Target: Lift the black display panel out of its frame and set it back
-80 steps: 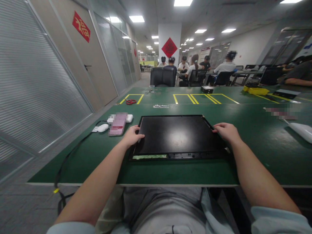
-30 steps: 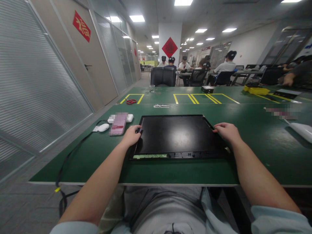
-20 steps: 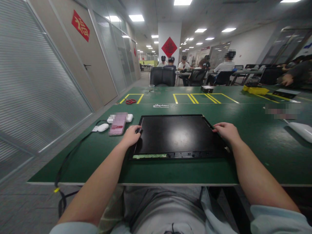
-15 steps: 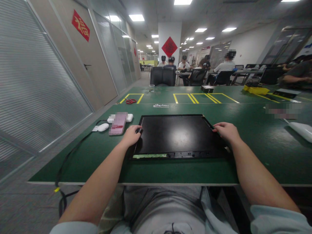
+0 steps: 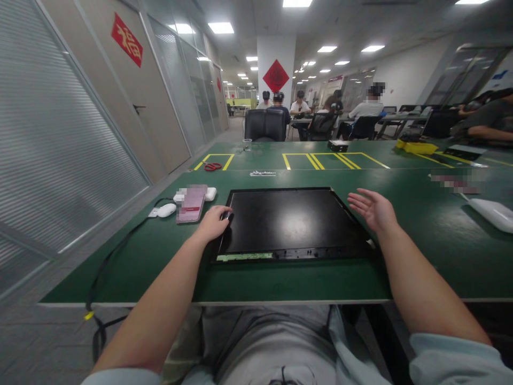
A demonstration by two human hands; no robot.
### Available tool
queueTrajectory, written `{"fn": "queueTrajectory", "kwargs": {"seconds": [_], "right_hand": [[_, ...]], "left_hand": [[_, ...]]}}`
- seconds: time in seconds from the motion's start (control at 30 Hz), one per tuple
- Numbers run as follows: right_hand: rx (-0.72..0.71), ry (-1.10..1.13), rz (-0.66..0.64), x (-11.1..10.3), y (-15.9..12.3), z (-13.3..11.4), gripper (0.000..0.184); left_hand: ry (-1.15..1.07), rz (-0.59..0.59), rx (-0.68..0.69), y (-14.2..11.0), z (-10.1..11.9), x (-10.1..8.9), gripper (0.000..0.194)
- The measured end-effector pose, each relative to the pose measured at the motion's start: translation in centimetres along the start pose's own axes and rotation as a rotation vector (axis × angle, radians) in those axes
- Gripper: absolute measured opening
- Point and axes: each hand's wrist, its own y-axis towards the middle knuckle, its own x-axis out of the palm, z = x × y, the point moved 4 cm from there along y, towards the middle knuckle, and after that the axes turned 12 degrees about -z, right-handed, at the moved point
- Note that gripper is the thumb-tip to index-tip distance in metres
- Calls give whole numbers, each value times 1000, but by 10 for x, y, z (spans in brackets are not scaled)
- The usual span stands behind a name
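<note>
A black flat display panel (image 5: 286,219) with a thin dark frame lies before me on the green table. A strip of green circuit board (image 5: 245,257) runs along the left part of its near edge. At the panel's left edge, my left hand (image 5: 214,222) is closed on the frame, thumb and fingers curled over it. My right hand (image 5: 374,208) is open just off the right edge, palm turned inward and fingers stretched out, with nothing in it.
Left of the panel lie a pink-screened phone (image 5: 192,204) and a white rounded device (image 5: 166,210) with a black cable. Farther off are red-handled scissors (image 5: 212,166), small silvery pieces (image 5: 262,173) and a clear cup (image 5: 247,144). A white device (image 5: 491,214) lies right. People sit beyond.
My right hand has let go of the panel's right edge, lifted slightly and spread its fingers. My left hand stays on the left edge.
</note>
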Motion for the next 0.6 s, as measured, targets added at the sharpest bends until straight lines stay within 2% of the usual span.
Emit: {"fn": "queueTrajectory", "kwargs": {"seconds": [0.07, 0.13, 0.23, 0.37, 0.47, 0.6], "right_hand": [[7, 86, -123, 5, -5, -8, 66], [42, 61, -226, 10, -11, -14, 86], [48, -118, -291, 14, -17, -21, 99], [-22, -418, -399, 22, -19, -23, 108], [-40, -454, -409, 26, -21, -25, 106], [-61, -520, -367, 30, -27, -31, 93]], "left_hand": [[3, -5, 1, 0, 1, 0, 52], [8, -11, 2, 0, 0, 1, 52], [19, -20, 1, 0, -1, 2, 53], [26, -33, -7, 1, -1, 3, 55], [29, -39, -15, 2, -1, 4, 56], [30, -29, -46, 2, -3, 5, 56]]}}
